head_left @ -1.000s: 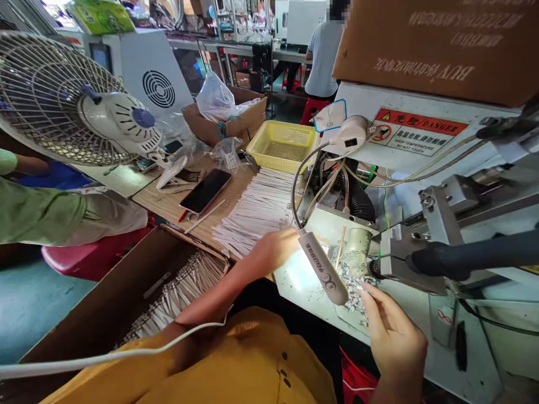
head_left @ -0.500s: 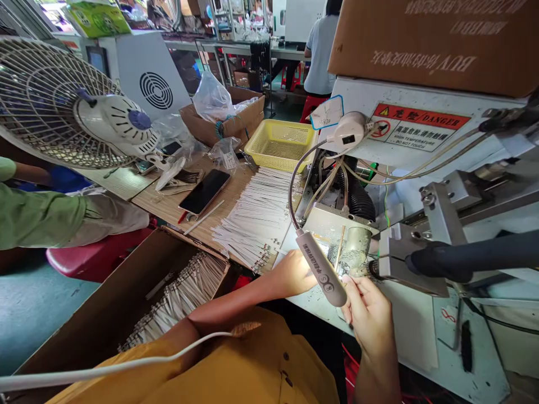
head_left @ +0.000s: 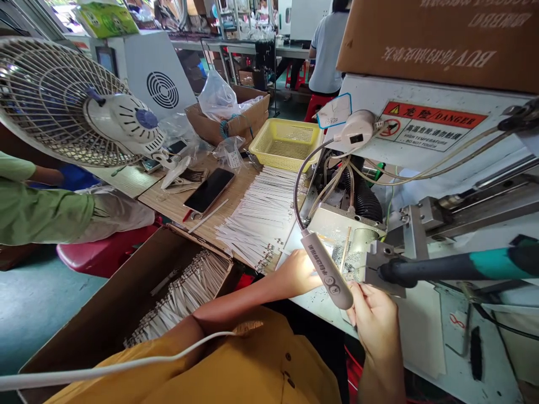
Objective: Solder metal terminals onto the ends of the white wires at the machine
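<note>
My left hand [head_left: 297, 273] rests at the front edge of the white machine bed [head_left: 421, 331], partly behind the head of a gooseneck lamp [head_left: 327, 271]; its fingers are hidden. My right hand [head_left: 376, 321] is closed in a pinch just below the lamp head, at a small metal fixture [head_left: 357, 247] strewn with tiny metal bits. What it pinches is too small to name. A row of white strips with metal ends [head_left: 261, 216] lies fanned out on the wooden table to the left of my hands.
A dark lever handle [head_left: 455, 268] juts over the bed from the right. A cardboard box [head_left: 84, 314] of more strips stands at lower left. A phone [head_left: 209, 189], yellow basket [head_left: 286, 145] and fan [head_left: 63, 106] are farther back. Another person's green sleeve [head_left: 42, 213] is at left.
My left hand moved from the strips to the machine's front edge by the lamp. My right hand rose and closed below the lamp head. The dark handle swung lower and nearer.
</note>
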Available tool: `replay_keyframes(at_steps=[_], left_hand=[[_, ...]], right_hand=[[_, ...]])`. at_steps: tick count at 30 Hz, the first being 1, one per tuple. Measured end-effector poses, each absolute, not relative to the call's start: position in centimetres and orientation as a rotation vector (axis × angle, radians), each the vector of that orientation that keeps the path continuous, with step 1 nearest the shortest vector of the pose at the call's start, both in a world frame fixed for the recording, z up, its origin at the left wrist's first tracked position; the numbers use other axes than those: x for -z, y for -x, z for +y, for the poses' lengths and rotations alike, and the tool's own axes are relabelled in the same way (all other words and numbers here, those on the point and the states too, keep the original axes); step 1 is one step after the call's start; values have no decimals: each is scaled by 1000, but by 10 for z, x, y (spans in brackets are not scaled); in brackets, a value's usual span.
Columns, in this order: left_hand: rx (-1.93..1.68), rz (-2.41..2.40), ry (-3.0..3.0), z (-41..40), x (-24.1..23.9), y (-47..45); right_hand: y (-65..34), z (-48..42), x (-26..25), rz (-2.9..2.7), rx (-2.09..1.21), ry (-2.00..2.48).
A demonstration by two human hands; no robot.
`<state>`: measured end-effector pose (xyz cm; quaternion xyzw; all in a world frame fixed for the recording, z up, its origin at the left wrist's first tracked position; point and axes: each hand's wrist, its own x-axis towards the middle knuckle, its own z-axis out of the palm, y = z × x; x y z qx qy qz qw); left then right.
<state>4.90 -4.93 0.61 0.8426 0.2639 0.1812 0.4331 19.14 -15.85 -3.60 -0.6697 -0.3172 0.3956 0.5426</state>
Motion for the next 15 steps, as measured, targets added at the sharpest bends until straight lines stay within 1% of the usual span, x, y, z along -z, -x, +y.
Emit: replay_keyframes(at_steps=[9, 15], left_hand=[[-471, 679, -2133, -49, -4, -48], [-444, 650, -2285, -50, -3, -48]], right_hand=[[-189, -157, 37, -689, -923, 1536], [-183, -155, 27, -793, -871, 1541]])
